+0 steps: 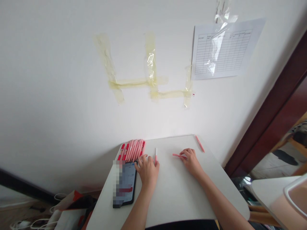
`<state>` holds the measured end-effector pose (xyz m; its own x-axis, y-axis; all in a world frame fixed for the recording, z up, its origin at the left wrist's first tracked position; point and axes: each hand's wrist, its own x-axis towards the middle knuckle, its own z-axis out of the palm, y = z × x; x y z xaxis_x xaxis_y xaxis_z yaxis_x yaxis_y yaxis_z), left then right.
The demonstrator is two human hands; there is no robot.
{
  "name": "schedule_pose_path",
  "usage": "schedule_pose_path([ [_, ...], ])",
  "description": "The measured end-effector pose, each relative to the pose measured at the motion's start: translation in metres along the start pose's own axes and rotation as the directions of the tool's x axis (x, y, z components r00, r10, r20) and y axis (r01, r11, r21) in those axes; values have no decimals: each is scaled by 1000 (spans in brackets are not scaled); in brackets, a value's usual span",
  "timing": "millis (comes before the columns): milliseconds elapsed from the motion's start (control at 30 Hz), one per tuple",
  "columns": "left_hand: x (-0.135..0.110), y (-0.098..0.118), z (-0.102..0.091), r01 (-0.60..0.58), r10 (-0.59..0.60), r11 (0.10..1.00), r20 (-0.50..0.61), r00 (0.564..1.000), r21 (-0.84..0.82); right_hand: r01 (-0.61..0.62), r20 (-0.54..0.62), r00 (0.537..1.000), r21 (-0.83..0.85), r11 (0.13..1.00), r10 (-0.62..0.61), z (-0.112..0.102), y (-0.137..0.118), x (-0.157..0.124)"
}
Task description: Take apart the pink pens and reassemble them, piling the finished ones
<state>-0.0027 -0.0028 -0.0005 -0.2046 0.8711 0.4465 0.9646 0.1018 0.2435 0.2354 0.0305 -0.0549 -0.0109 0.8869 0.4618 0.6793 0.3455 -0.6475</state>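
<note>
My left hand (147,169) is over the left part of the white table, beside a phone. Its thumb and index finger close around the lower end of a pink-and-white pen (156,154), whose white end points toward the wall. The other fingers are bent and spread toward the phone (129,185). To the right, my right hand (191,161) pinches a pink pen part (177,155) that sticks out leftward from the fingertips; the rest of it is hidden by the fingers. The two hands are apart.
A row of several pink and red pens (134,150) lies at the table's back left. One more pink pen (200,143) rests near the back right corner. The table (177,198) meets a white wall with yellowed tape (151,64) and a taped printed sheet (223,51).
</note>
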Motion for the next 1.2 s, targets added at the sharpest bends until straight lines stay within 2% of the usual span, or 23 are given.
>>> schedule_pose_path([
  [333, -1, -1, 1, -17, 17, 1000, -10, 1000, -18, 3, 15, 1000, 0, 1000, -3, 0, 1, 0],
  [467, 0, -2, 5, -57, 55, 995, -24, 998, -87, 8, 28, 1000, 13, 1000, -8, -3, -5, -1],
  [633, -2, 0, 14, -156, 167, 953, 22, 986, -260, 92, 71, 993, -11, 996, -91, -7, -13, -1],
  [833, -6, 5, 22, -193, 232, 915, 70, 970, -353, 218, 99, 973, -108, 970, -208, -6, -19, -3],
  [1033, -8, 6, 26, -166, 237, 901, 136, 962, -400, 303, 93, 952, -163, 939, -291, -4, -20, -4],
  [1200, -7, 7, 27, -156, 225, 903, 129, 966, -401, 345, 91, 938, -190, 919, -333, -3, -22, -5],
])
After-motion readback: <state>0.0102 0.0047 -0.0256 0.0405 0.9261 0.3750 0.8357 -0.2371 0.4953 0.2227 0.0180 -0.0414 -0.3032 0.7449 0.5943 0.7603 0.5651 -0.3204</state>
